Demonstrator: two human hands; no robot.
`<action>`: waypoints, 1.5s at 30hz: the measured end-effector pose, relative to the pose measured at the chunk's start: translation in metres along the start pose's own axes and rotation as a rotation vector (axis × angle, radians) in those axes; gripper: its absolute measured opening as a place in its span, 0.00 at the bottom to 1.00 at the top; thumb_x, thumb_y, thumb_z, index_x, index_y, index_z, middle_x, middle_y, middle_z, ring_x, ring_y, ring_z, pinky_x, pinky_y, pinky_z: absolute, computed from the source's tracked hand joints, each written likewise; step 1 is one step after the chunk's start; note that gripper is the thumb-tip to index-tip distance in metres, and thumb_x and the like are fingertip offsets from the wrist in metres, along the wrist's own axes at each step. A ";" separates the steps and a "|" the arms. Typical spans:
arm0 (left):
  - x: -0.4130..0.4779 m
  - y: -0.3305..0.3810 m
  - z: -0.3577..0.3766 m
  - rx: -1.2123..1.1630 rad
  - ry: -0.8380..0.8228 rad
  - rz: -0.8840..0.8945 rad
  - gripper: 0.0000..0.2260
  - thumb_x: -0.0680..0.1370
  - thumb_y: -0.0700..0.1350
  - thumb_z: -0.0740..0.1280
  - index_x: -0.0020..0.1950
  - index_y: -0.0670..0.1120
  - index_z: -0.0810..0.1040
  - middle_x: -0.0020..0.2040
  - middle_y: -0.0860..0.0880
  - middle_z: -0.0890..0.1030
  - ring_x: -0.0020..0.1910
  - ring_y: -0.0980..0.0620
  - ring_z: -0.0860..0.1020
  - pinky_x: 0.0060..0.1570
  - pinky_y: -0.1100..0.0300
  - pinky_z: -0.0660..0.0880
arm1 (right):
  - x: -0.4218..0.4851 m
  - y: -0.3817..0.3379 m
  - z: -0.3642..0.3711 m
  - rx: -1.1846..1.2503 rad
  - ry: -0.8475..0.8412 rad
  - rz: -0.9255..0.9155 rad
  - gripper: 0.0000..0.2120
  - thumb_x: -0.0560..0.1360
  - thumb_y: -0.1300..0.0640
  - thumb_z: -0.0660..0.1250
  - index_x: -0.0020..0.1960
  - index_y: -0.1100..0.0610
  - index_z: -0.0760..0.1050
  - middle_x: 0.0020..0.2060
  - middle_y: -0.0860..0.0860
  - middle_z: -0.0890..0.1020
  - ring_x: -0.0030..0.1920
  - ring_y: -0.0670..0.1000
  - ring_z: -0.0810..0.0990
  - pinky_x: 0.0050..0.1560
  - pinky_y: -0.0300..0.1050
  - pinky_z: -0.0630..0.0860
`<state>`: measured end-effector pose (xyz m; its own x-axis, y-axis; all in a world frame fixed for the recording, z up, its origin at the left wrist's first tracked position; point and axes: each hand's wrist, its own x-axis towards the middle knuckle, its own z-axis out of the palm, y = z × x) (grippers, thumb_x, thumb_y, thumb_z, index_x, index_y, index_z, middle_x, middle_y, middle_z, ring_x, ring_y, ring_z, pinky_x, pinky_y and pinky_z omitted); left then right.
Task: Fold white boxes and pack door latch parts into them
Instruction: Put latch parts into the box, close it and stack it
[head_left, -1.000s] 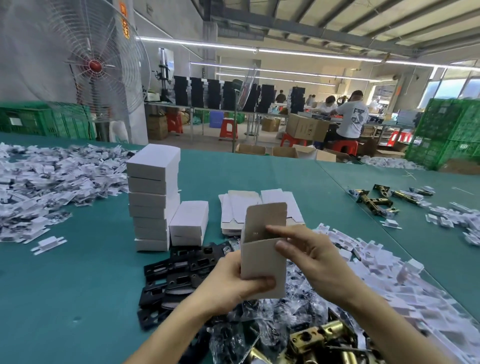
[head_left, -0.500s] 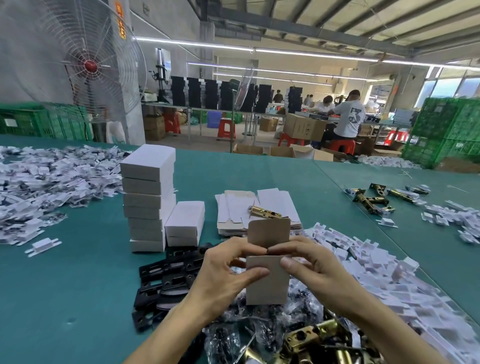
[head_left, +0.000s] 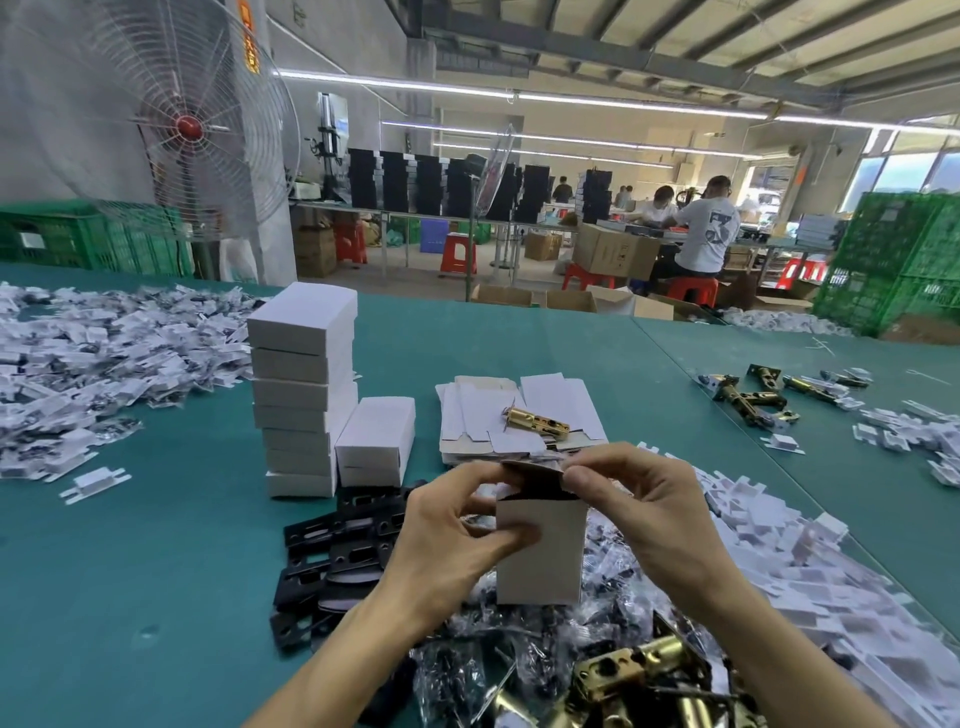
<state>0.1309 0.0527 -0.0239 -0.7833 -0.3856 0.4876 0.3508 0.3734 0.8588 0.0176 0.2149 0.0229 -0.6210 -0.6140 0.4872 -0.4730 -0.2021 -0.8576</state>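
I hold a small white box (head_left: 540, 551) upright in front of me, above a heap of bagged parts. My left hand (head_left: 457, 535) grips its left side, thumb across the front. My right hand (head_left: 639, 499) pinches the top flap, bent down over the opening. A brass latch (head_left: 535, 421) lies on a pile of flat box blanks (head_left: 467, 410) just behind. Folded white boxes stand in a tall stack (head_left: 304, 389), with one more box (head_left: 376, 441) beside it.
Black plates (head_left: 332, 551) lie left of my hands, brass latches in clear bags (head_left: 623, 670) below them, white plastic pieces (head_left: 810, 571) to the right and far left (head_left: 104, 358). More brass latches (head_left: 753, 397) lie at the right. A fan (head_left: 187, 124) and workers stand beyond the green table (head_left: 130, 571).
The box sank lower and my hands closed in on its top. The upright top flap has been bent down over the opening by my right fingers.
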 end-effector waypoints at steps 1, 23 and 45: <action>0.000 0.000 0.000 -0.013 0.028 -0.003 0.18 0.68 0.49 0.79 0.56 0.60 0.80 0.55 0.55 0.84 0.51 0.50 0.84 0.44 0.54 0.84 | 0.000 0.000 -0.001 -0.002 -0.006 0.001 0.07 0.69 0.56 0.73 0.45 0.56 0.85 0.43 0.52 0.86 0.48 0.48 0.84 0.48 0.36 0.78; 0.005 0.014 -0.001 -0.002 0.069 -0.048 0.12 0.73 0.47 0.76 0.51 0.60 0.78 0.51 0.55 0.85 0.49 0.54 0.84 0.48 0.55 0.83 | -0.009 -0.002 -0.018 -0.199 -0.144 0.011 0.15 0.74 0.70 0.70 0.48 0.50 0.86 0.50 0.44 0.85 0.55 0.45 0.82 0.54 0.36 0.79; 0.004 0.000 -0.003 0.106 -0.060 0.007 0.13 0.74 0.39 0.76 0.53 0.55 0.84 0.59 0.57 0.81 0.57 0.54 0.81 0.46 0.57 0.83 | -0.021 0.017 -0.013 -0.314 -0.189 0.025 0.18 0.73 0.60 0.75 0.54 0.38 0.81 0.58 0.35 0.78 0.56 0.41 0.80 0.50 0.40 0.82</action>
<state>0.1295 0.0486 -0.0219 -0.8115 -0.3327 0.4803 0.3026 0.4639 0.8326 0.0138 0.2343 0.0001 -0.5223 -0.7519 0.4023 -0.6463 0.0413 -0.7620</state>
